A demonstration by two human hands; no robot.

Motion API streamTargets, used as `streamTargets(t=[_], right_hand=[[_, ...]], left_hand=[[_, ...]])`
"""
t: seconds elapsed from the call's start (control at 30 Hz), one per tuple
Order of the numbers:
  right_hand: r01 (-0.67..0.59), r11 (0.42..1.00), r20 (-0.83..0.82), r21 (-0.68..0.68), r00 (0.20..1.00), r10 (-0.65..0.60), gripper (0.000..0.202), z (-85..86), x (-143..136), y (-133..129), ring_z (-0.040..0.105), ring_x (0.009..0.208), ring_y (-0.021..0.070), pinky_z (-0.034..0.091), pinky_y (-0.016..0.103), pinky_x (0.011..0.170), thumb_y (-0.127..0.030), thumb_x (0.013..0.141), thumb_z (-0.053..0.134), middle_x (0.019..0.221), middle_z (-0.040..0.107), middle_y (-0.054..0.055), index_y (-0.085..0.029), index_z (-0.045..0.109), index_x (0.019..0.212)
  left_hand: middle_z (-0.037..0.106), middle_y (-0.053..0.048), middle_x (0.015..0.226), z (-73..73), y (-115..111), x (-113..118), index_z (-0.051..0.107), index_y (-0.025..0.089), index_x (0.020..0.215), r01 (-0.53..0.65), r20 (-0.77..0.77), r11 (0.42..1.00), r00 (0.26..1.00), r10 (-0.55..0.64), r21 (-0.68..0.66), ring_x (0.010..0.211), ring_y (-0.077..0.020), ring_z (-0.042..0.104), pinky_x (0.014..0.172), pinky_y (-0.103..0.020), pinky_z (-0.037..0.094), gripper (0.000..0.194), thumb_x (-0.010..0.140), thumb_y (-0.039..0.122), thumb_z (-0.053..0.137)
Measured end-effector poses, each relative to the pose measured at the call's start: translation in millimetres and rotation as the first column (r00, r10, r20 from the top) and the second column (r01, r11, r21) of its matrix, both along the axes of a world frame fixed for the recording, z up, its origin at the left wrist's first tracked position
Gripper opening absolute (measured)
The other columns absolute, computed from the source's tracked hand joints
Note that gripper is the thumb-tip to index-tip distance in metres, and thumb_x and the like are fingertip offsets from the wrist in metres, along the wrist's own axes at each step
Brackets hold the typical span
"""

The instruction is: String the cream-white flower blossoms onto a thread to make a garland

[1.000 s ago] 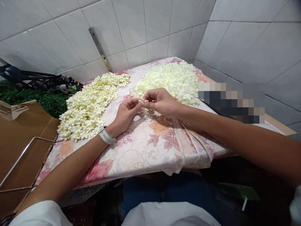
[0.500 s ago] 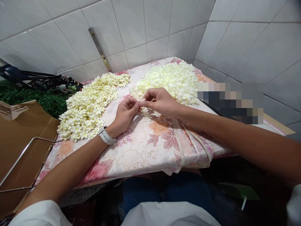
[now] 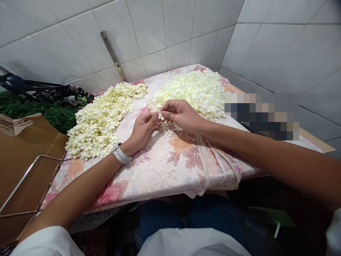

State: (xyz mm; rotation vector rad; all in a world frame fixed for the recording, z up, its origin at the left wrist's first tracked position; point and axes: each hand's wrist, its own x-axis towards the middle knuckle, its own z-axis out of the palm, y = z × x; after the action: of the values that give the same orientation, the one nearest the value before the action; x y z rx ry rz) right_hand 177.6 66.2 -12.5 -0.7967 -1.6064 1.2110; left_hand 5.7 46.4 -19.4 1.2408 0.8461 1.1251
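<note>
Both hands meet over the middle of the flowered cloth (image 3: 157, 174). My right hand (image 3: 181, 113) pinches a small white flower (image 3: 160, 114) between thumb and fingertips. Close against it on the left, my left hand (image 3: 145, 128) has thumb and forefinger pressed together; whatever they grip is too small to make out. A few loose white flowers (image 3: 167, 131) lie just below the fingertips. Behind my right hand spreads a heap of pale white flowers (image 3: 193, 90). Another heap, of creamier flowers (image 3: 97, 122), lies left of my left hand.
Cardboard (image 3: 29, 160) and a bent metal wire (image 3: 23, 181) stand at the left edge, near green artificial foliage (image 3: 48, 112) and a dark folded umbrella (image 3: 34, 85). White cords (image 3: 204, 163) cross the table's front. Tiled walls enclose the back; a pixelated patch covers the right.
The fingertips have parted slightly, and a small white flower now shows between them. My left hand's thumb has moved up a little. The heaps look the same.
</note>
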Motion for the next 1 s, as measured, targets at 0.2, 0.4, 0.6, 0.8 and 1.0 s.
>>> streamTargets(t=[0.2, 0.4, 0.6, 0.8, 1.0], right_hand=[[0.079, 0.993, 0.068, 0.086, 0.994, -0.085, 0.02, 3.9, 2.5, -0.2, 0.048, 0.061, 0.0109, 0.038, 0.026, 0.059, -0.025, 0.077, 0.074, 0.065, 0.057, -0.001, -0.016, 0.058, 0.069], [0.095, 0.98, 0.175, 0.176, 0.976, -0.126, 0.019, 3.0, 2.0, -2.9, 0.043, 0.063, 0.0116, 0.035, 0.027, 0.062, -0.024, 0.087, 0.058, 0.064, 0.05, -0.002, -0.017, 0.054, 0.07], [0.078, 0.951, 0.226, 0.299, 0.963, -0.15, 0.014, 4.8, 1.4, -6.2, 0.045, 0.067, 0.0133, 0.035, 0.028, 0.065, -0.024, 0.092, 0.054, 0.071, 0.052, -0.001, -0.019, 0.052, 0.079], [-0.025, 0.985, 0.209, 0.171, 0.978, -0.012, 0.015, 4.7, 2.2, -3.8, 0.049, 0.07, 0.0131, 0.038, 0.027, 0.065, -0.028, 0.085, 0.067, 0.076, 0.057, -0.001, -0.018, 0.056, 0.084], [-0.031, 0.999, 0.148, 0.01, 0.989, 0.03, 0.021, 7.6, 2.1, -2.5, 0.049, 0.06, 0.0105, 0.039, 0.026, 0.059, -0.026, 0.079, 0.076, 0.066, 0.058, -0.001, -0.016, 0.059, 0.073]], left_hand=[[0.059, 0.004, 0.067, 5.1, -3.4, 1.1, 0.061, 0.015, 0.075, 0.004, 0.0, 1.0, 1.0, -0.004, -0.011, 0.061, -0.0068, 0.058, 0.061, -0.019, 0.05, 0.038, 0.068, 0.04, 0.089], [0.057, 0.004, 0.065, 7.2, -5.8, 2.3, 0.057, 0.015, 0.071, 0.038, 0.002, 0.998, 0.999, -0.038, -0.049, 0.06, -0.0071, 0.059, 0.062, -0.02, 0.051, 0.042, 0.069, 0.045, 0.087], [0.061, 0.002, 0.065, -0.6, -0.4, -1.5, 0.063, 0.016, 0.074, -0.047, -0.004, 0.999, 0.999, 0.047, -0.002, 0.059, -0.0073, 0.058, 0.06, -0.019, 0.049, 0.039, 0.072, 0.048, 0.085], [0.06, 0.002, 0.065, -1.2, 1.1, -2.2, 0.066, 0.015, 0.073, -0.064, -0.018, 0.997, 0.998, 0.065, 0.046, 0.059, -0.0067, 0.054, 0.057, -0.019, 0.046, 0.037, 0.068, 0.044, 0.088], [0.056, 0.003, 0.065, -3.0, 1.9, -0.5, 0.062, 0.016, 0.071, -0.075, -0.046, 0.996, 0.996, 0.076, 0.039, 0.057, -0.0065, 0.053, 0.055, -0.019, 0.047, 0.041, 0.075, 0.052, 0.081]])
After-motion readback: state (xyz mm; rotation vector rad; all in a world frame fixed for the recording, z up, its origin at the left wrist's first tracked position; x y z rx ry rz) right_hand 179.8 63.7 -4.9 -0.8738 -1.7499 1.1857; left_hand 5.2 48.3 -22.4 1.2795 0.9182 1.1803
